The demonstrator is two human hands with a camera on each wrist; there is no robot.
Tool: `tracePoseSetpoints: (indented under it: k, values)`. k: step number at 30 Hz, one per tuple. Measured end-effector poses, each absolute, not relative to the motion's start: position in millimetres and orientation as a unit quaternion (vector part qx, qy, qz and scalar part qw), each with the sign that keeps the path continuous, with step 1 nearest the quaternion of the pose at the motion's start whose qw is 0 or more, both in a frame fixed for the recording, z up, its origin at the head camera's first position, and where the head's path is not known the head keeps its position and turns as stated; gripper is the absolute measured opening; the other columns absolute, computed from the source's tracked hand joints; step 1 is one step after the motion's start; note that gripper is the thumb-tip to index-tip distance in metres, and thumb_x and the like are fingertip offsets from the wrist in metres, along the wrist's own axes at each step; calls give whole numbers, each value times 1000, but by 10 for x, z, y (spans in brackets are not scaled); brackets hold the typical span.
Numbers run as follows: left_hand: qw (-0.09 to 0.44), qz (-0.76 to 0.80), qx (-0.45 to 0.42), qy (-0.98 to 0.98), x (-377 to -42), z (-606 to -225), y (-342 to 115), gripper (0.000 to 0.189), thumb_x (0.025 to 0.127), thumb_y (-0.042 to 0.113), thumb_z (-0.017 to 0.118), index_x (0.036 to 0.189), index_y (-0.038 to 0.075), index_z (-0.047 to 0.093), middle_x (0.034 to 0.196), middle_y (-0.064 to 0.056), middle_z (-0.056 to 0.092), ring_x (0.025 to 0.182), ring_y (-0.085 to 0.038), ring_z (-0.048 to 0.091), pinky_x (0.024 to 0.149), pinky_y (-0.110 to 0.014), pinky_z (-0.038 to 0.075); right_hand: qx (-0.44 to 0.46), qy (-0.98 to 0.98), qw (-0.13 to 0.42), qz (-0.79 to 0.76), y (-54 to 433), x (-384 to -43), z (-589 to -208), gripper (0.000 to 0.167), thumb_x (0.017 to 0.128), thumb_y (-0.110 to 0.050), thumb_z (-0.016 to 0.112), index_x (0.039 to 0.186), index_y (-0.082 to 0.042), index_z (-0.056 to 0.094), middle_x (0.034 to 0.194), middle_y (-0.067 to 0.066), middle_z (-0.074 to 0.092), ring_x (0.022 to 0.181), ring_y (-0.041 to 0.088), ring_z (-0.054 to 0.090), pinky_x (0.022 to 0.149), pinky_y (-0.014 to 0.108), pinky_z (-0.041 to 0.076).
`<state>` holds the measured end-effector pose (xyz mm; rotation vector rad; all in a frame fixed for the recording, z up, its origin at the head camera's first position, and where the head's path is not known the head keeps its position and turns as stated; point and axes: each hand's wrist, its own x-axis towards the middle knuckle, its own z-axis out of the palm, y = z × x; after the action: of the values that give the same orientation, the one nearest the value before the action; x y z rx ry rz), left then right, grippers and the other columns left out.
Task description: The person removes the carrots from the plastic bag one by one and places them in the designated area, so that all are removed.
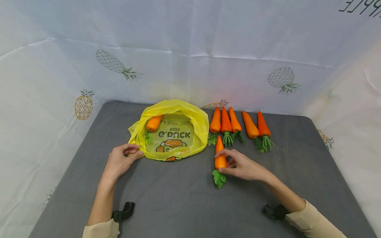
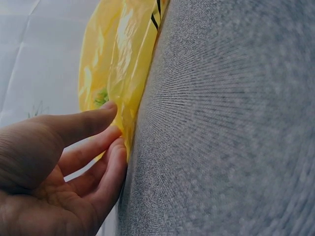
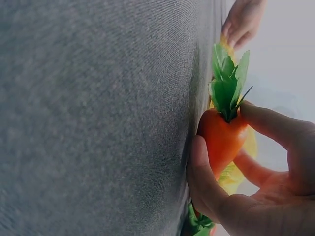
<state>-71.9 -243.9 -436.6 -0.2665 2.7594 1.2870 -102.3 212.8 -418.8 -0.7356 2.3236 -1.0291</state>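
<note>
A yellow plastic bag (image 1: 200, 127) lies with its mouth spread wide, a dark duck print showing inside. Within it rests one orange carrot (image 1: 153, 123) with feathery green tops. My left hand (image 1: 121, 161) pinches the bag's near left edge between thumb and fingers; the left wrist view shows the thin yellow film (image 2: 125, 73) at the fingertips. To the right of the bag, my right hand (image 1: 242, 166) grips an orange carrot (image 1: 220, 162) by its thick end. Its broad green leaves (image 3: 226, 81) point toward me and its tip points away.
Several more carrots lie along the back of the grey table (image 1: 184, 205), right of the bag: a group of three (image 1: 225, 124) and a pair (image 1: 263, 125). A pale pineapple-print cloth (image 1: 190, 72) hangs behind and at the sides.
</note>
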Motion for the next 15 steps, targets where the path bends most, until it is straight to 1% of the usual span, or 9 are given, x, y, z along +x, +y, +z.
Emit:
tracePoseSetpoints:
  k: [6,15]
  values:
    - [42,419,-89,903,-717,-4358,-2436,41,102,32,78,130,2,75,121,-20,79,113,-31,71,79,-21,51,-267,847,249,-386,2132,-1033,-4208,48,104,-30,76,146,-13,60,135,21,54,99,18,63,90,25,60]
    - [44,424,-92,900,-719,-4362,-2435,42,102,33,79,130,2,74,121,-20,79,113,-30,71,77,-21,51,-273,843,251,-389,2142,-1046,-4177,50,105,-28,75,150,-11,59,137,23,54,102,17,69,91,24,60]
